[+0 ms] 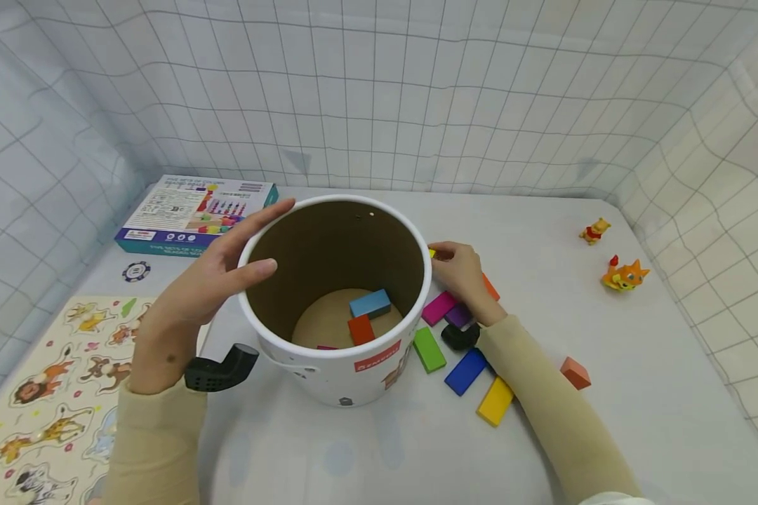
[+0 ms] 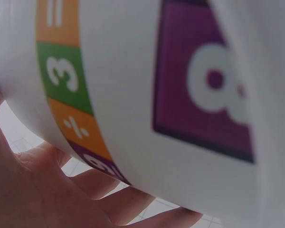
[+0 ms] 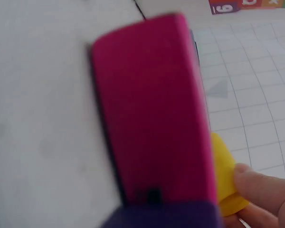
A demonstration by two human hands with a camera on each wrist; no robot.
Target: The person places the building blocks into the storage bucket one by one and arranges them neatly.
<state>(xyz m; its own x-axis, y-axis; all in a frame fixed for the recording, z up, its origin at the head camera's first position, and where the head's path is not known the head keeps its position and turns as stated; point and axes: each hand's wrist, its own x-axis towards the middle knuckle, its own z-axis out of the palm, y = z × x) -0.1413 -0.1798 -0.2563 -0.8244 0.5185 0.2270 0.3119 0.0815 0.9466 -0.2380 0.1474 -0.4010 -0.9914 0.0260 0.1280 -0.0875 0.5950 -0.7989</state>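
A large white bucket (image 1: 379, 379) stands upright with several blocks inside, among them a blue block (image 1: 370, 304) and a red block (image 1: 361, 330). My left hand (image 1: 217, 270) holds its left rim, thumb over the opening and fingers along the outer wall. In the left wrist view, the fingers (image 2: 128, 204) lie against the printed wall. Beyond the bucket's right side, my right hand (image 1: 457, 270) pinches a yellow block (image 3: 224, 178) between thumb and fingers. A magenta block (image 3: 152, 109) lies close to the right wrist camera, with a purple block (image 3: 166, 216) below it.
Green (image 1: 429, 349), dark blue (image 1: 465, 372) and yellow-orange (image 1: 495, 401) blocks lie by the right forearm, and an orange-red block (image 1: 575, 373) farther right. Two toy figures, one an orange creature (image 1: 625, 275), stand at right. A box (image 1: 196, 214) and an animal puzzle board (image 1: 57, 393) are at left.
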